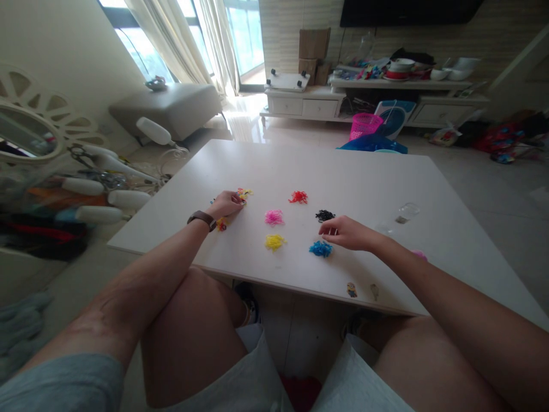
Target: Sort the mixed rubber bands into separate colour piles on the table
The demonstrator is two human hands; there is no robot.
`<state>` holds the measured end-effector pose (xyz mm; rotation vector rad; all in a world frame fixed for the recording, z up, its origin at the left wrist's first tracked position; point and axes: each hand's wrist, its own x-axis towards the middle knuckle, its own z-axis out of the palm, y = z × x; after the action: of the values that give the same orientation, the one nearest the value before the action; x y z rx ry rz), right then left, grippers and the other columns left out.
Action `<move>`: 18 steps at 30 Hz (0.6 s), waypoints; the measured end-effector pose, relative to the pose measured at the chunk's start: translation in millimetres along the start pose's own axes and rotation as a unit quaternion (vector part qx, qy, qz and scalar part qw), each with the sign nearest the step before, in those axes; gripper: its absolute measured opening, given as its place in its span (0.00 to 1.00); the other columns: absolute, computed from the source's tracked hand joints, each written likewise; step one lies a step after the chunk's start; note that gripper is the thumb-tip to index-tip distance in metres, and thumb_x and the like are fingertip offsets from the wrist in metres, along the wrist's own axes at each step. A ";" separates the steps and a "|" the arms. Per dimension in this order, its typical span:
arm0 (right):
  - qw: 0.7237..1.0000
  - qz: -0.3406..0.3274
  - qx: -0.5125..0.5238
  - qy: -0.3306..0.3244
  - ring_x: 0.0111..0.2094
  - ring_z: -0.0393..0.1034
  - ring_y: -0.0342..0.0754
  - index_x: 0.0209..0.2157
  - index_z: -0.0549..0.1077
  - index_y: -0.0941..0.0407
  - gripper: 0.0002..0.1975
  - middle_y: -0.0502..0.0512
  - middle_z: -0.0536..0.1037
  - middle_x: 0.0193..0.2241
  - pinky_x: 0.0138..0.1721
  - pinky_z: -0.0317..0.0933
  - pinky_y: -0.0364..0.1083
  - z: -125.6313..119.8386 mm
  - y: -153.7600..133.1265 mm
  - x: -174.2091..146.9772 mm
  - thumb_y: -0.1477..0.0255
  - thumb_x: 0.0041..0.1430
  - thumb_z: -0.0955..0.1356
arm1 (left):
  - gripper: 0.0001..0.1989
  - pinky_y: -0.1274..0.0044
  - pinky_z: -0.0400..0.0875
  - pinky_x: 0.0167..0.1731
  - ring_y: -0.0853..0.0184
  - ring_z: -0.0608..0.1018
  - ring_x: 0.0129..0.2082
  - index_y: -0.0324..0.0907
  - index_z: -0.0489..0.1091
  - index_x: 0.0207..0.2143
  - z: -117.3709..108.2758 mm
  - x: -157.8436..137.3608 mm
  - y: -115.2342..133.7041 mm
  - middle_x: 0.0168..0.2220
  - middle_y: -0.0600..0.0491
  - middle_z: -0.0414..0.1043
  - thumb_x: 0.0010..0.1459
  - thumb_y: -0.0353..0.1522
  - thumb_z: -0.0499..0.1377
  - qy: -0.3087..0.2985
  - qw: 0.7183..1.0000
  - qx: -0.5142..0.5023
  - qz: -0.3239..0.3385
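Observation:
My left hand (228,204) reaches into a mixed pile of small coloured pieces (245,193), which look like little rubber bands. Its fingers are pinched together at the pile, and what they hold is too small to make out. Over the table, between a black pile (325,216) and a blue pile (321,249), hovers my right hand (346,232). Its fingers are loosely bent and apart, with nothing visible in them. Pink (274,217), yellow (275,242) and red (298,197) piles of similar pieces lie between the hands.
On the white table (343,171), a clear plastic container (407,212) lies to the right. A small yellow-and-blue cartoon figure (351,289) and a pale flat item (374,292) rest near the front edge. A pink basket (365,125) stands beyond the far edge.

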<state>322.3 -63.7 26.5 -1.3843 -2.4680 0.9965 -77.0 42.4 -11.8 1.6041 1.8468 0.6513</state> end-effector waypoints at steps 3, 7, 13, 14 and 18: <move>1.000 0.000 -0.002 0.002 0.30 0.72 0.46 0.36 0.80 0.56 0.10 0.54 0.80 0.29 0.32 0.62 0.43 -0.1 -0.9 -0.4 0.68 0.58 0.68 | 0.10 0.78 0.59 0.22 0.69 0.69 0.22 0.39 0.78 0.26 -6.8 3.1 0.6 0.23 0.53 0.73 0.37 0.32 0.68 0.003 1.000 -0.020 -0.004; 1.000 -0.001 -0.001 0.005 0.30 0.72 0.46 0.36 0.80 0.56 0.10 0.54 0.80 0.29 0.32 0.62 0.43 0.0 -0.8 -0.7 0.68 0.58 0.68 | 0.13 0.77 0.57 0.20 0.71 0.64 0.19 0.38 0.79 0.28 -20.0 3.5 0.4 0.18 0.55 0.67 0.40 0.36 0.69 0.066 0.996 -0.039 -0.036; 1.000 -0.005 0.003 0.000 0.30 0.73 0.47 0.36 0.80 0.57 0.10 0.54 0.80 0.29 0.32 0.63 0.43 0.2 1.7 -0.1 0.68 0.58 0.68 | 0.13 0.78 0.57 0.20 0.71 0.64 0.19 0.37 0.79 0.27 -27.8 -0.5 -4.5 0.17 0.55 0.67 0.41 0.38 0.70 0.088 0.994 -0.025 -0.059; 1.000 -0.005 0.002 0.000 0.30 0.73 0.47 0.36 0.80 0.57 0.10 0.54 0.80 0.29 0.32 0.63 0.43 0.3 1.8 -0.1 0.68 0.58 0.68 | 0.13 0.78 0.58 0.20 0.71 0.65 0.19 0.37 0.78 0.27 -27.9 -0.5 -5.6 0.17 0.55 0.68 0.41 0.37 0.70 0.087 0.994 -0.024 -0.060; 1.000 -0.004 0.000 -0.001 0.30 0.73 0.46 0.36 0.80 0.57 0.10 0.54 0.80 0.29 0.32 0.63 0.43 0.8 1.6 -0.2 0.68 0.58 0.68 | 0.12 0.78 0.61 0.22 0.69 0.69 0.22 0.38 0.78 0.26 -28.6 2.0 -10.1 0.20 0.52 0.72 0.39 0.36 0.71 0.079 0.994 -0.036 -0.068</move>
<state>323.2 -63.7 25.0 -1.3730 -2.4728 0.9964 -104.7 43.5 0.8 1.4028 2.0021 0.7934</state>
